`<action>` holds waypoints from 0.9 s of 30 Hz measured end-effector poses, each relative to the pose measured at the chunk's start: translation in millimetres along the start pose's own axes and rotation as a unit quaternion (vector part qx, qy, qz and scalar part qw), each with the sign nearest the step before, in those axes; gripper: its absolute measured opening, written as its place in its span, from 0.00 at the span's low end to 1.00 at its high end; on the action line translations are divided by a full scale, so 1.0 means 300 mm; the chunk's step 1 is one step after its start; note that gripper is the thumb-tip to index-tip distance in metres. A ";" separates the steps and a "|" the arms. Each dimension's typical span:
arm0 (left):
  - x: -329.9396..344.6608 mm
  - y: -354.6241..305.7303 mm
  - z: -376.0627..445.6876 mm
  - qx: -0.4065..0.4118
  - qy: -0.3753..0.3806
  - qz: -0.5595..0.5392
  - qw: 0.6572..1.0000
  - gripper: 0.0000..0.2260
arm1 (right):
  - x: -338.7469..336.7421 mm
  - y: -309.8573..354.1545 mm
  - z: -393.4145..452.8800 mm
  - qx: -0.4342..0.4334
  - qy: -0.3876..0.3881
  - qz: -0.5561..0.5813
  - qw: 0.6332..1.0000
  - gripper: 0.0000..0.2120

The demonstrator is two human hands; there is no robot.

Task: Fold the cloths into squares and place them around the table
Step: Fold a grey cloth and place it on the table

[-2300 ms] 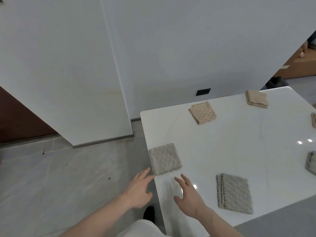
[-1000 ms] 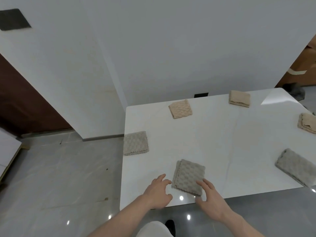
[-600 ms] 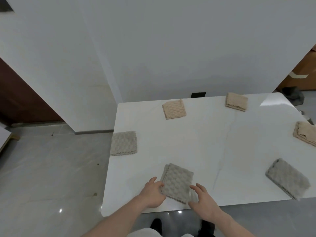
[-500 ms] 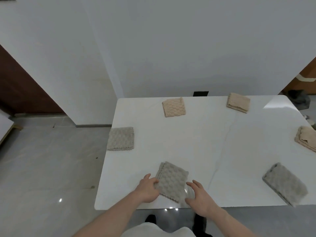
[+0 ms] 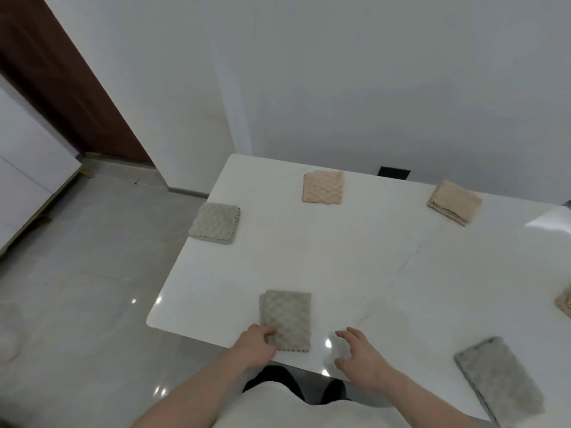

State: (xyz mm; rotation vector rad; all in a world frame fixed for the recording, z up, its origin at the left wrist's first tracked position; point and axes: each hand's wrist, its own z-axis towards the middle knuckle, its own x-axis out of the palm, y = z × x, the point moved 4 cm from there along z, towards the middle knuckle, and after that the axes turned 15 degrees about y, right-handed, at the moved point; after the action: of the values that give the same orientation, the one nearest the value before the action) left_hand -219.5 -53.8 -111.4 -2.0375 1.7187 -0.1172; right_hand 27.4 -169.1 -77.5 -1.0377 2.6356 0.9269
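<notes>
A folded grey cloth (image 5: 287,321) lies square near the front edge of the white table (image 5: 355,257). My left hand (image 5: 255,342) touches its front left corner, fingers curled at the edge. My right hand (image 5: 360,353) hovers to the cloth's right, fingers spread and off the cloth. Another folded grey cloth (image 5: 216,223) sits at the table's left edge and a third grey cloth (image 5: 497,387) lies at the front right. Beige folded cloths lie at the back centre (image 5: 323,187), back right (image 5: 454,201) and the right edge (image 5: 565,301).
A white wall rises behind the table, with a dark socket plate (image 5: 394,173) low on it. Grey tiled floor (image 5: 77,257) spreads to the left, beside a brown door panel (image 5: 61,75) and a white cabinet (image 5: 24,168).
The grey cloth in front of me has been straightened square to the table edge. My right hand has drawn away from it to the right; my left hand stays at its corner.
</notes>
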 end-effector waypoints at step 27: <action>-0.044 0.073 0.017 0.118 0.053 0.104 0.986 0.29 | 0.232 0.198 0.152 -0.038 0.029 0.098 0.994 0.18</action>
State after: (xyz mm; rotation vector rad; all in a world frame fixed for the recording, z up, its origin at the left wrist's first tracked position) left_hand -240.2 -42.2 -121.7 -1.6997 1.8722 -0.3506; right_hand -67.1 -147.2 -109.5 -0.8429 2.8102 1.0588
